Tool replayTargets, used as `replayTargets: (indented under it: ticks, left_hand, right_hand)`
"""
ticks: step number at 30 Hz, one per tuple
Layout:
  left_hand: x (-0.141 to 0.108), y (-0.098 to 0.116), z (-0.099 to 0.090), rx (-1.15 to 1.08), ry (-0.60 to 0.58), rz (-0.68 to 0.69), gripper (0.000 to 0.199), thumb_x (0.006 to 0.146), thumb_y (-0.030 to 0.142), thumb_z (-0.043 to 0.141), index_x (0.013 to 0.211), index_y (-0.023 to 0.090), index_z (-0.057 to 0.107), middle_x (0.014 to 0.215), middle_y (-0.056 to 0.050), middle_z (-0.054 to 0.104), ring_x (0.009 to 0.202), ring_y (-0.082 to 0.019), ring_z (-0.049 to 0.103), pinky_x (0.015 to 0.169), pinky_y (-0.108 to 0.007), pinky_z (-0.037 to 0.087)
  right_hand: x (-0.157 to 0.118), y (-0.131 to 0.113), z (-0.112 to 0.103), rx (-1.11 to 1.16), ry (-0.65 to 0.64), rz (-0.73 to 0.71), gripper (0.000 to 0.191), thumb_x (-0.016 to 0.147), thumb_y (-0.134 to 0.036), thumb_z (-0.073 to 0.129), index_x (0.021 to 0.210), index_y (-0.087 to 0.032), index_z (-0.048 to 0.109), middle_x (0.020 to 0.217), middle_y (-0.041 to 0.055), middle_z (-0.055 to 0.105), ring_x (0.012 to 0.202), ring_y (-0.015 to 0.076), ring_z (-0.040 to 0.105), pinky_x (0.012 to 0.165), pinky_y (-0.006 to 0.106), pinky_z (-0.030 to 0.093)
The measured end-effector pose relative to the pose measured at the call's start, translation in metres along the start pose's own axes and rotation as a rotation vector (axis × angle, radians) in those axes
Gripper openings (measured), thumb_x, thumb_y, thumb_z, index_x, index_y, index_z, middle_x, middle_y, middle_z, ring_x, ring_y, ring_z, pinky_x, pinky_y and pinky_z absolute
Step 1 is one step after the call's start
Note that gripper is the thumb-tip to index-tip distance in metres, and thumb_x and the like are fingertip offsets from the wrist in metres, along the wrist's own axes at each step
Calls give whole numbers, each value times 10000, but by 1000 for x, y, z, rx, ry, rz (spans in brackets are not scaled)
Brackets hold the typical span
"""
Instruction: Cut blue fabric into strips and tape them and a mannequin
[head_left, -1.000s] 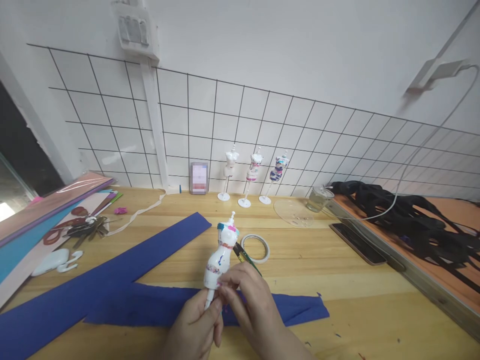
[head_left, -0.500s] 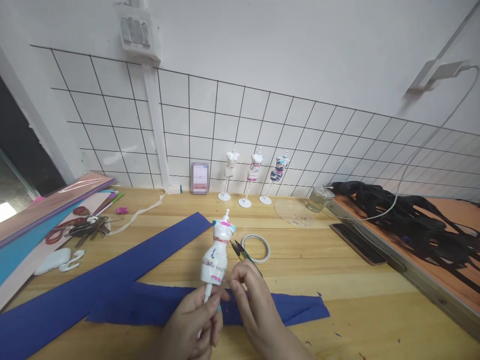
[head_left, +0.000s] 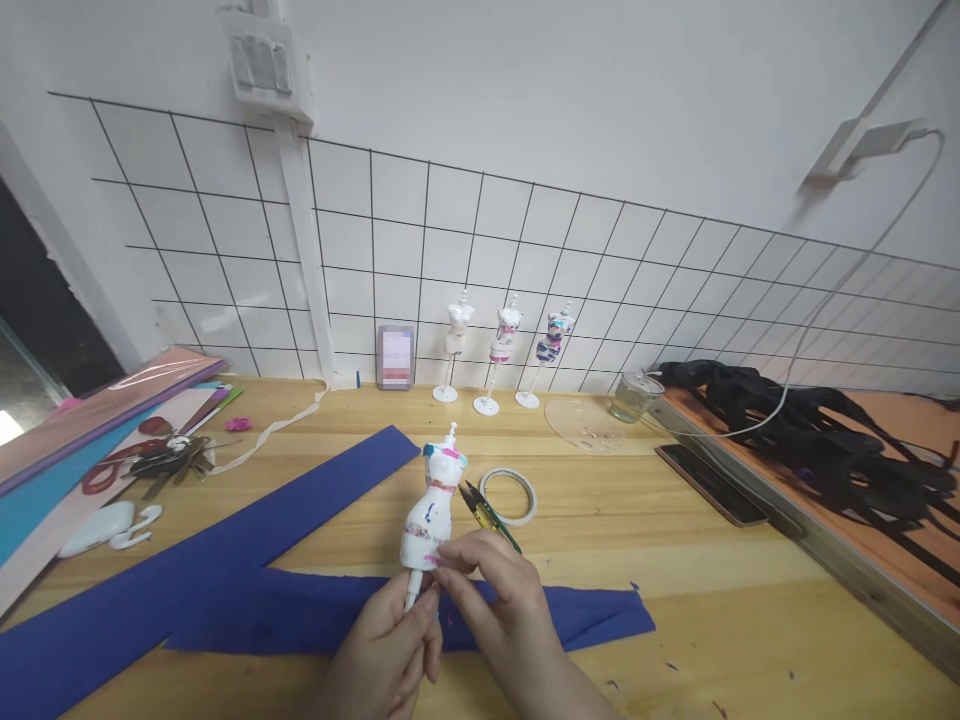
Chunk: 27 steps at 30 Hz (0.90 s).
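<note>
A small white mannequin (head_left: 430, 515) with pink, teal and blue patches stands upright in my left hand (head_left: 394, 640), whose fingers wrap round its thin stem. My right hand (head_left: 499, 600) touches the lower right edge of the torso, with thumb and index finger close together there; anything between those fingertips is too small to make out. Under both hands lies a strip of blue crepe paper (head_left: 600, 615), and a second, longer blue strip (head_left: 300, 510) runs diagonally to the left. Green-handled snips (head_left: 487, 515) and a white tape roll (head_left: 508, 497) lie just beyond my right hand.
Three mannequins on stands, the nearest-left one white (head_left: 458, 330), line the back beside a small card (head_left: 395, 357). Keys (head_left: 169, 457), red scissors (head_left: 105, 470) and coloured sheets (head_left: 112, 400) lie left. A glass jar (head_left: 634, 397), a phone (head_left: 711, 485) and black straps (head_left: 817, 430) are right.
My right hand has moved left and slightly up, from beside the mannequin's base onto its lower torso edge. The whole view has shifted slightly.
</note>
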<state>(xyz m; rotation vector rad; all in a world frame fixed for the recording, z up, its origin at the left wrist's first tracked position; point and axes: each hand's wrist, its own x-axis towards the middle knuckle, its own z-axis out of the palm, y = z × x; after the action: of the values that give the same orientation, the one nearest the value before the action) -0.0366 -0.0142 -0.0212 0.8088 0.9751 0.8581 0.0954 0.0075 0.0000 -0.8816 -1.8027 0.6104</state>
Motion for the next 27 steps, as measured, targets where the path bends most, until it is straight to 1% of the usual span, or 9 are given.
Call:
replayTargets:
  ticks: [3,6,10,13,16,19,21,24,27]
  left_hand:
    - [-1,-2,2,74,52,14,423,656,615,553,705,222,405,420,92,483,240,-3,176,223,-130,169]
    - [-1,-5,3,100,96,17,395,678,575,560,802,217,445,442,82,496,249,-13,187,229,-137,156]
    - [-1,-4,2,59,52,-10,432,677,563,568,892,209,448,442,74,511,254,-15,180,229,-134,146]
    - [-3,5,0,-77,-12,-37,428,679,542,576,904,203,448,440,72,519,246,-8,163,222,-131,144]
    - [-9,19,-4,-224,-11,-13,307,735,435,560,906,193,479,449,70,512,264,4,130,234,-118,132]
    - [-14,29,-6,-337,-62,2,226,750,353,558,898,184,538,431,72,488,269,4,127,238,-112,143]
    - [-14,30,-6,-395,-116,-6,212,724,358,595,839,181,582,414,73,478,258,6,134,228,-112,157]
    - [-12,28,-6,-395,-167,-40,316,665,430,650,565,141,570,374,65,451,220,21,162,205,-114,171]
    - [-10,23,-3,-325,-124,-58,421,644,477,661,460,134,502,354,68,423,208,28,181,200,-109,186]
  right_hand:
    - [0,0,0,-83,-44,6,103,857,-177,493,890,-190,589,785,36,585,712,136,547,623,242,452]
    - [0,0,-1,-241,-103,-88,145,882,-156,419,860,-185,560,784,45,557,738,152,520,650,271,430]
    - [0,2,-1,-423,-138,-142,164,895,-158,357,828,-182,505,804,59,529,746,176,489,659,306,406]
    - [-1,2,-3,-286,-164,-40,152,907,-175,336,834,-193,467,818,42,510,760,160,486,676,286,405]
    - [0,0,-5,-71,-127,109,147,921,-219,340,822,-205,448,779,8,485,714,126,477,650,238,402]
    - [-1,-3,-4,15,-96,144,151,902,-245,414,775,-202,483,734,-6,478,676,114,469,621,221,388]
    - [-2,-5,-2,33,-95,102,128,868,-229,485,747,-197,513,720,-8,486,681,114,477,627,222,384]
    - [-4,-6,3,17,-81,86,35,832,-194,531,798,-198,528,745,-4,496,700,119,483,635,226,391]
    - [-6,-5,7,-55,-48,123,28,830,-211,522,843,-199,500,748,-3,482,687,124,474,619,236,390]
